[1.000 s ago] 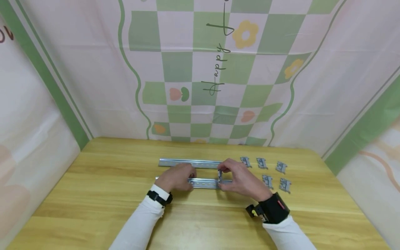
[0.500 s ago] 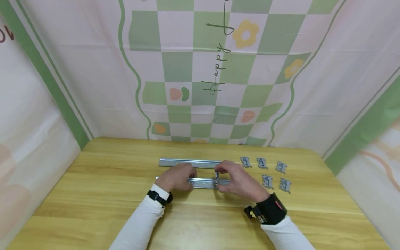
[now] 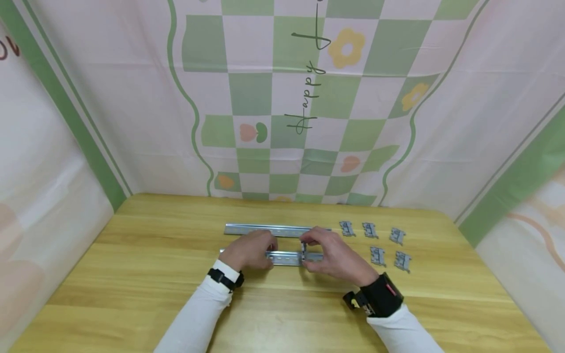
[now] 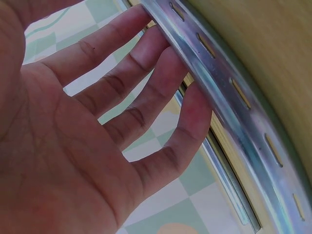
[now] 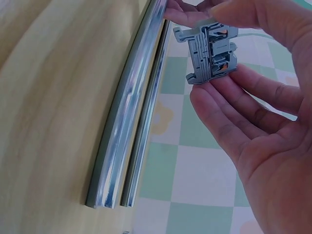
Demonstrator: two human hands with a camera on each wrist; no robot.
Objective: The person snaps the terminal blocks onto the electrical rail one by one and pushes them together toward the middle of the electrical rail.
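My left hand [image 3: 251, 250] holds the near slotted metal DIN rail [image 3: 286, 258] at its left part. In the left wrist view the fingertips [image 4: 197, 97] press along the edge of this rail [image 4: 234, 102]. My right hand [image 3: 335, 255] pinches a grey DIN-rail terminal block [image 5: 209, 51] between thumb and fingers. In the head view that block [image 3: 303, 251] stands on edge over the right part of the near rail. From the right wrist, the block's clip feet face the rail [image 5: 122, 126], with a gap showing between them.
A second metal rail [image 3: 269, 230] lies parallel behind the first. Several more terminal blocks [image 3: 377, 256] lie flat on the wooden table [image 3: 282, 314] at the right, in two rows. A patterned cloth [image 3: 291, 98] hangs behind the table.
My right hand has moved slightly left along the near rail, carrying the terminal block. The left hand and both rails have stayed in place.
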